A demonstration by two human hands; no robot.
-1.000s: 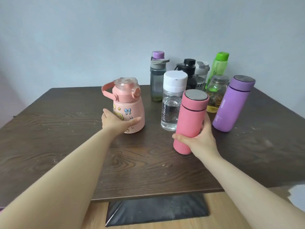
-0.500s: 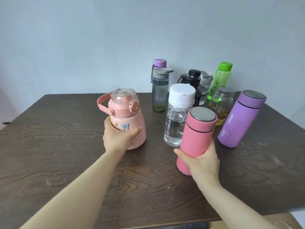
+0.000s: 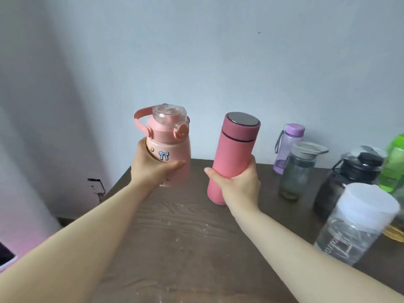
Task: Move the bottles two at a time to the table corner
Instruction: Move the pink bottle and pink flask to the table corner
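Note:
My left hand [image 3: 153, 169] grips a squat pink bottle [image 3: 169, 141] with a strap handle, clear lid and bow sticker. It is lifted off the table, above the far left corner. My right hand [image 3: 238, 182] holds a tall pink flask [image 3: 234, 154] with a metal top around its lower half, also raised and tilted slightly. The dark wooden table [image 3: 185, 237] lies below both. The two bottles are side by side, a short gap apart.
Other bottles stand at the right: a lilac bottle [image 3: 288, 145], a grey-lidded dark bottle [image 3: 298, 171], a black bottle [image 3: 349, 178], a green one [image 3: 393, 162] and a clear white-capped bottle [image 3: 358, 224] nearest me. The wall is close behind the table's far edge.
Both hands have lifted their bottles off the table and carried them left toward the far corner. The view has swung left, so the other bottles now sit at the right.

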